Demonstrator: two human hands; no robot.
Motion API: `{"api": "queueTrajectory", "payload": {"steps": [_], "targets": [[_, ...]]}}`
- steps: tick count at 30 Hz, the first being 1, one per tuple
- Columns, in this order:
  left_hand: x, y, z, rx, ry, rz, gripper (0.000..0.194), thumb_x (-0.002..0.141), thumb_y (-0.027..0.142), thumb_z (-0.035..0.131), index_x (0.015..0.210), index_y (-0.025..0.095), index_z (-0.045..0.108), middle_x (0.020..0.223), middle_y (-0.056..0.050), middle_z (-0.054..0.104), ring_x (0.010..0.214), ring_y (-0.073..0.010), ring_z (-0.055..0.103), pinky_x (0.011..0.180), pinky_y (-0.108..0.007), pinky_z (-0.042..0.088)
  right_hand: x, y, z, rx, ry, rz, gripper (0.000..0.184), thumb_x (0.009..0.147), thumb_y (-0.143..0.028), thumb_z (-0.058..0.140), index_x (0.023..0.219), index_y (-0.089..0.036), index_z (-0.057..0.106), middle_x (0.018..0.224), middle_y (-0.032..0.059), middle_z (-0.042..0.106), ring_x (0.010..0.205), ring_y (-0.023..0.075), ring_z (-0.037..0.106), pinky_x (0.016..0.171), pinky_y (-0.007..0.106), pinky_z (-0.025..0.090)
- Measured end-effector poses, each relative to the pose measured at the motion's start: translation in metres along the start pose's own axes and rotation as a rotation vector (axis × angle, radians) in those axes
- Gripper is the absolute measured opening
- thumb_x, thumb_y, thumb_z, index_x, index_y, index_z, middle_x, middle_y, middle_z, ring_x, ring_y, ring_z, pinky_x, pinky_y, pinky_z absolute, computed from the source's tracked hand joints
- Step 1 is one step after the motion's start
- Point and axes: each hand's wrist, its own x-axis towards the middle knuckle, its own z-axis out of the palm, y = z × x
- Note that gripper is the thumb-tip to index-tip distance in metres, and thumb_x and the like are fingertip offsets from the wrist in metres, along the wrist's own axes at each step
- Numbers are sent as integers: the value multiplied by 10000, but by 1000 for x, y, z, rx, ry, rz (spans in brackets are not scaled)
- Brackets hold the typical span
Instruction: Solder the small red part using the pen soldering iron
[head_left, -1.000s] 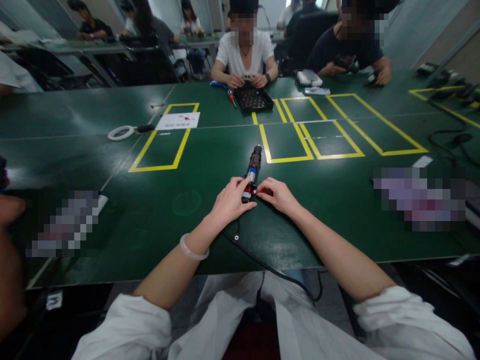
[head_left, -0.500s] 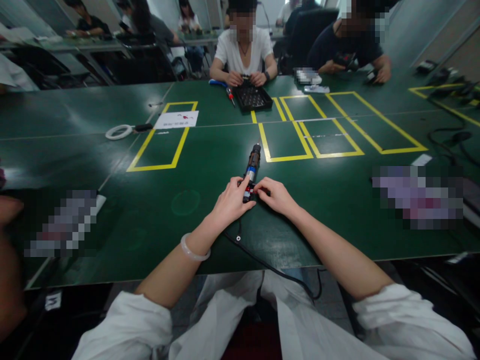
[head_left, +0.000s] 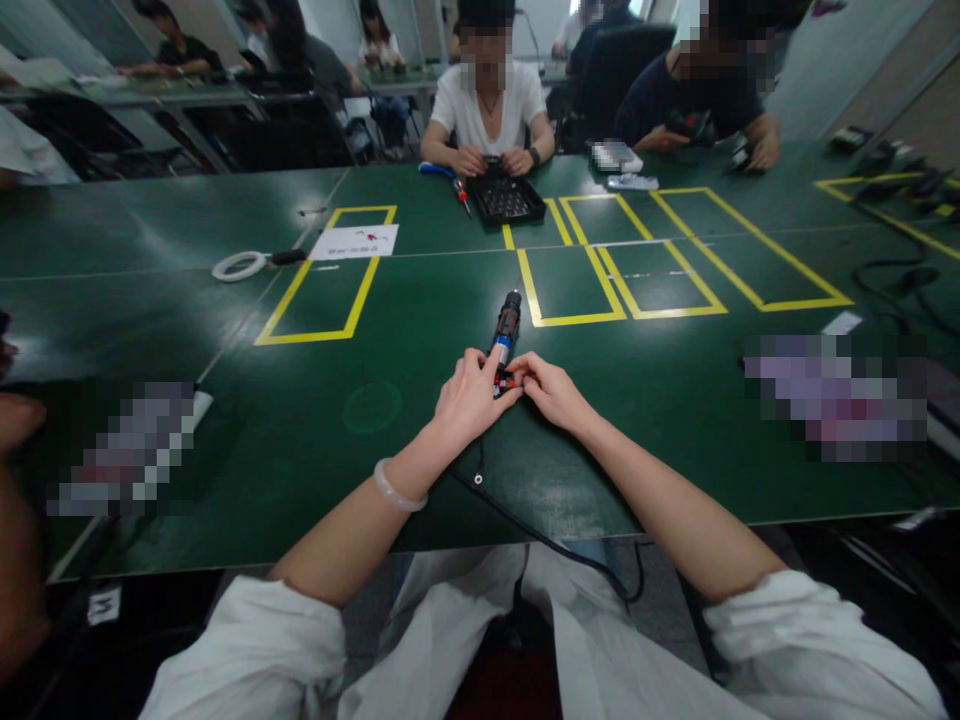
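I've got both hands pinching the near end of the electric screwdriver (head_left: 505, 335), left hand (head_left: 469, 400) and right hand (head_left: 551, 390) meeting there. It's dark, blue-banded, red-marked, lying mid-table pointing twelve o'clock, black cable (head_left: 540, 535) trailing to six.

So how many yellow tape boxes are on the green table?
5 that I can make out: one at left with paper at its far end, two small middle ones, one long one to their right, and one cut off at far right. More may be hidden.
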Motion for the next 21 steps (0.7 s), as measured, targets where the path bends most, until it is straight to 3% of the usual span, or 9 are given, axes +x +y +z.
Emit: {"api": "queueTrajectory", "payload": {"steps": [6,12,16,21], "targets": [[3,-6,-3,24,-6,-32,617,934,519,504,1486,273,381,1172,-126,473,1003,-271,577,745,-344,516,-1,2,0,35,-16,-1,300,854,-119,444,1119,-192,564,965,37,661,870,163,627,826,301,472],[0,-34,-12,55,-33,-56,676,919,524,523,1523,287,333,1241,-132,459,1079,-294,563,785,-363,527,-2,0,-5,8,-18,14,192,873,-148,503,1031,-181,608,945,53,674,845,163,630,749,283,478],[-1,-73,-21,87,-32,-149,672,931,553,465,1532,286,328,1280,-150,440,1085,-321,564,817,-417,531,-2,0,-7,-39,-17,8,153,882,-157,515,972,-182,636,910,45,665,772,151,596,716,278,460],[4,-148,-31,116,-12,-316,692,927,584,425,1534,264,337,1305,-177,420,1152,-365,534,914,-477,491,-2,0,-7,-57,-19,11,144,884,-157,521,946,-188,647,889,36,660,735,146,575,700,275,445]]}}
